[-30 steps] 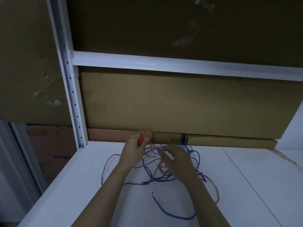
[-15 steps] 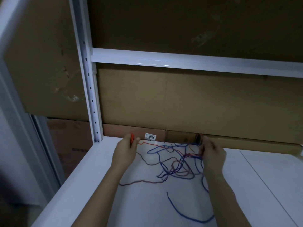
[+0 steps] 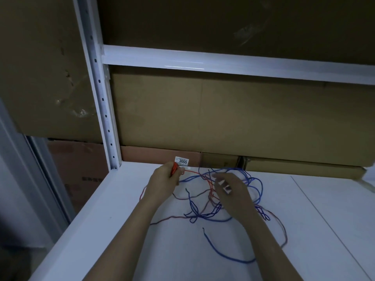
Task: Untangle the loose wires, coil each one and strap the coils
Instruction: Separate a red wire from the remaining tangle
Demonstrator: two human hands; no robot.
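A tangle of thin red wire [image 3: 210, 184] and blue wire [image 3: 223, 254] lies spread on the white shelf [image 3: 113, 224]. My left hand [image 3: 164, 182] grips a small bunch of red wire near the shelf's back edge. A strand of that red wire runs from this hand to the right into the tangle. My right hand [image 3: 231, 190] hovers over the middle of the tangle, fingers bent, and pinches the red strand. A loose blue end trails toward the front of the shelf. A dull red strand loops out to the left and right.
Cardboard boxes [image 3: 243, 118] fill the back of the shelf, one with a white label reading 3055 [image 3: 182, 161]. A white perforated upright [image 3: 99, 92] stands at the left, and a white crossbeam [image 3: 223, 63] runs overhead. The shelf's left edge drops off beside the upright.
My right hand has come back from the shelf's rear edge to the middle of the tangle. My left hand stays put, still holding the red bunch.
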